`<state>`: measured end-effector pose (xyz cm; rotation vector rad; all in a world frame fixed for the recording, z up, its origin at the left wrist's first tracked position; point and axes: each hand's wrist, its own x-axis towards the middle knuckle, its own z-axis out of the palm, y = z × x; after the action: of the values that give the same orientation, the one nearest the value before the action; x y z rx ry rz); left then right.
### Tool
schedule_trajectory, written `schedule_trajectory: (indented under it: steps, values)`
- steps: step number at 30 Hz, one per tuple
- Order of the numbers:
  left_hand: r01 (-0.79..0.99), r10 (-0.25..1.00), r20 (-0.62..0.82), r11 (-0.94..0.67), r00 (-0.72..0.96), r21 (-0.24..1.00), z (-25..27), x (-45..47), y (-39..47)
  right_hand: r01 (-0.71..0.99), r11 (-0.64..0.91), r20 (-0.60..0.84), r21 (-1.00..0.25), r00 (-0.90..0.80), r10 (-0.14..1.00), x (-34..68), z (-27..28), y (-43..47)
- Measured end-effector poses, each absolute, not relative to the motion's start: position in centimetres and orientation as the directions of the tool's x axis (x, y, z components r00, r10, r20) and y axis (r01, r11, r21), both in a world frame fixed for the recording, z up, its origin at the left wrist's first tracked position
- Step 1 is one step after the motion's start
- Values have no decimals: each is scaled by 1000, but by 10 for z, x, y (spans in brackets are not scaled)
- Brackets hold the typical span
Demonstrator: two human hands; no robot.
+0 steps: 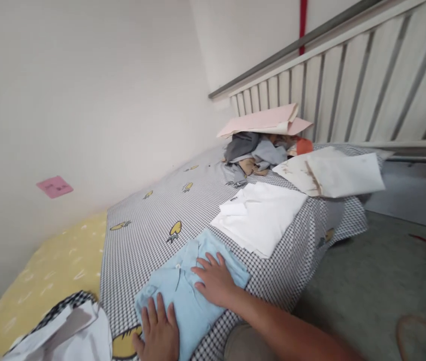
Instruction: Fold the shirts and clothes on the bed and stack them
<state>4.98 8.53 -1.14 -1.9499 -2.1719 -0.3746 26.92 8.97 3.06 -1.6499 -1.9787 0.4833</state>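
- Fingers [152, 313] of the left hand [160, 333] spread, palm down near one edge of the light-blue collared shirt [192, 308]; nothing pinched.
- Right hand [215, 281] also flat, fingers fanned wide on the shirt, close to the collar; no grasp visible.
- Light-blue shirt lies on the bed's black-and-white checked pineapple-print sheet [213, 193], collar side up, front placket showing. Reads as mostly folded: compact shape, sleeves not seen sticking out. Judged at the pressing-flat stage, perhaps some tidying left.
- White folded garment [269, 213] just beyond the right hand, small dark label showing; looks done.
- White rumpled cloth [85, 333] at lower left, cut off by the frame; no neat fold visible, can't tell if it counts.
- Heap of grey and tan clothes [243, 145] farther off, crumpled; looks undone, if it belongs to the work.
- Pink folded sheet [260, 120] over the heap; brown-stained whitish sheet [343, 173] beside it, paper or cloth unclear.
- Yellow printed bedding [73, 255] along the left; slatted white panel [337, 90] past the heap.
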Motion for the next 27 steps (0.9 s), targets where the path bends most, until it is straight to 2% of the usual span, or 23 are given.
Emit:
schedule_trajectory:
  steps: [6, 10, 13, 16, 18, 21, 27]
  values:
    - [963, 930, 306, 131, -201, 235, -17, 48, 100, 630, 266, 255, -730, -110, 961, 275, 35, 62]
    - [958, 927, 322, 109, -194, 264, -18, 46, 102, 532, 217, 330, -818, 127, 935, 305, 39, 63]
    - [958, 928, 323, 99, -187, 270, -18, 45, 102, 486, 55, 249, -872, 343, 906, 341, 44, 78]
    - [956, 936, 301, 100, -185, 277, -16, 45, 102, 518, -140, 103, -844, 412, 905, 366, 47, 92]
    - [953, 937, 287, 114, -196, 279, -16, 46, 103, 545, -178, 64, -820, 396, 916, 369, 47, 95]
    - [951, 930, 302, 125, -212, 283, -16, 48, 104, 619, -172, 60, -766, 335, 940, 356, 45, 90]
    - [955, 920, 327, 129, -216, 268, -19, 47, 107, 798, -71, 173, -598, 215, 961, 332, 34, 75]
